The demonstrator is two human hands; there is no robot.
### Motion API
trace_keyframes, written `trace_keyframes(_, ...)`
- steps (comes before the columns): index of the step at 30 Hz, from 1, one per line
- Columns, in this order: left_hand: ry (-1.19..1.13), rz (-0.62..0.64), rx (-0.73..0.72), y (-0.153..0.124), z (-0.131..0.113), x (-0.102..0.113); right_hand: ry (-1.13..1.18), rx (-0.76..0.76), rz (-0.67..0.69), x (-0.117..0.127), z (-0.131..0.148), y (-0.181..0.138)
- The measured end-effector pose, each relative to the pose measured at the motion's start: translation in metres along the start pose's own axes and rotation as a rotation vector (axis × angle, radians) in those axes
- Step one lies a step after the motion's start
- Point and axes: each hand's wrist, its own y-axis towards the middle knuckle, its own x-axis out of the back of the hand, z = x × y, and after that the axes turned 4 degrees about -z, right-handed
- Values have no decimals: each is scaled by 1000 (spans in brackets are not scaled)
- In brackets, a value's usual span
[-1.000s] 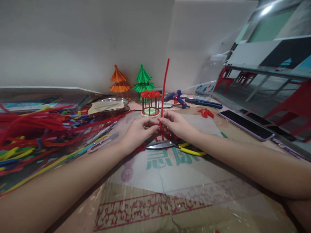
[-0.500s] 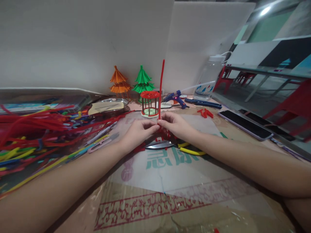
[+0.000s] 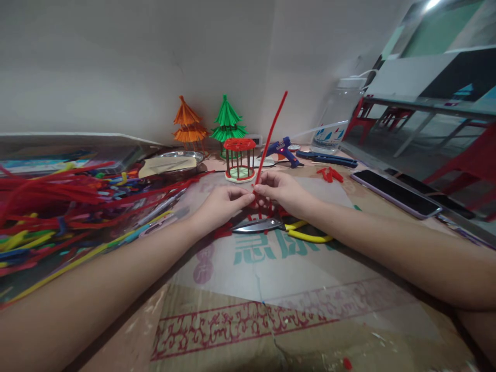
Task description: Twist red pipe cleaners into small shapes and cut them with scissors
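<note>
Above the tabletop [image 3: 134,338], toward its far edge, left hand [image 3: 222,206] and right hand [image 3: 284,192] pinch a red stem [image 3: 272,132] pointing up, tilted right.

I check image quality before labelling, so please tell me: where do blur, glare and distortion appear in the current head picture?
Head view, left: the strip pile looks smeared; head view, right: the bottle leans and stretches, probably lens distortion; head view, top right: a lamp glares; head view, centre: the red stem looks clearer.
</note>
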Motion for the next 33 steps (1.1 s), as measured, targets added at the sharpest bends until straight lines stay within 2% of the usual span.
trace_keyframes(12,-97,25,60,1,1,0,40,6,33,1,-5,2)
trace_keyframes(26,-184,58,64,5,7,0,20,-19,65,1,-7,3)
trace_keyframes(33,-168,27,105,4,5,0,9,-5,34,-1,-7,4)
